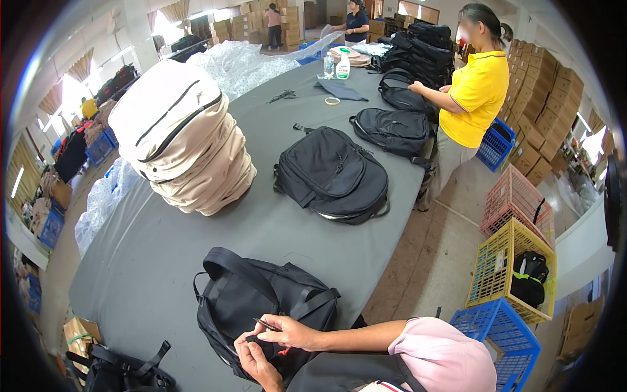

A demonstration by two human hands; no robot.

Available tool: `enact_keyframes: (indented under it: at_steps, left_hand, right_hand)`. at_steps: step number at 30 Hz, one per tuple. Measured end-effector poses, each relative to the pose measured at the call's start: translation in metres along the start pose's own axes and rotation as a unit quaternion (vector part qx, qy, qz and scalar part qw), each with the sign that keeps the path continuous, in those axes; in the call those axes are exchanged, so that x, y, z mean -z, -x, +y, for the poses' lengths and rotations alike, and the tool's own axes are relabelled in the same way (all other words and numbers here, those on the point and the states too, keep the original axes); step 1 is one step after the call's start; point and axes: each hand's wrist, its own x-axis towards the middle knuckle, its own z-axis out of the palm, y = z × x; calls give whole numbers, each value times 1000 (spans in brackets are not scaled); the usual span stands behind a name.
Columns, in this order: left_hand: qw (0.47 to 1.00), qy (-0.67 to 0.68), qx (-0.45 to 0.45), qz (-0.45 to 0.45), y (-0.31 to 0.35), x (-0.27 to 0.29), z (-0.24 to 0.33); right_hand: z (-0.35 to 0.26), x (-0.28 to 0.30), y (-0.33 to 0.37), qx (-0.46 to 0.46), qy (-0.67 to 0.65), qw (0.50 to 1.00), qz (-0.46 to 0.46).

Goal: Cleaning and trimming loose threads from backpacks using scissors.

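Pinching dark tool (265,324): right hand (287,332) | left hand (257,361): grip unclear | backpack (236,302) beneath both

From my remote station I record the nearest black backpack (297,277) as matt cloth, its carrying handle (250,273) smooth, dull webbing. I find the table cover (163,255) smooth, matt fabric. The cream bags (196,144) appear to be soft, wrinkled cloth. Clear sheeting (241,65) is thin, crinkled, glossy plastic. The yellow crate (486,271) shows rigid plastic lattice; stacked cartons (539,108), matt cardboard.
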Motion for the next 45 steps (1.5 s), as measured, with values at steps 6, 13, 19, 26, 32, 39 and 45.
enact_keyframes:
  at_steps: [6, 13, 19, 26, 32, 39, 45]
  left_hand:
    - [1000, -23, -16, -1, 0, -1, 4]
    - [999, -44, -22, -3, -8, 0, 3]
    - [997, -66, -47, -18, -18, -4, 10]
    - [998, -49, -27, -15, -15, -3, 12]
    - [948, 245, 201, -39, -63, 8, -8]
    - [932, 292, 210, -50, -55, 34, -34]
    - [933, 297, 193, -57, -47, 38, -30]
  right_hand:
    - [0, 3, -4, 7, 18, 1000, -3]
    - [4, 6, -7, 13, -11, 1000, -2]
    - [-4, 2, -10, 60, 6, 998, 16]
    - [-3, 5, -4, 17, -10, 1000, -9]
    - [-24, 7, -8, 37, 19, 996, 83]
    - [-6, 13, -8, 60, 160, 982, 74]
    - [-4, 5, -14, 69, 257, 964, 32]
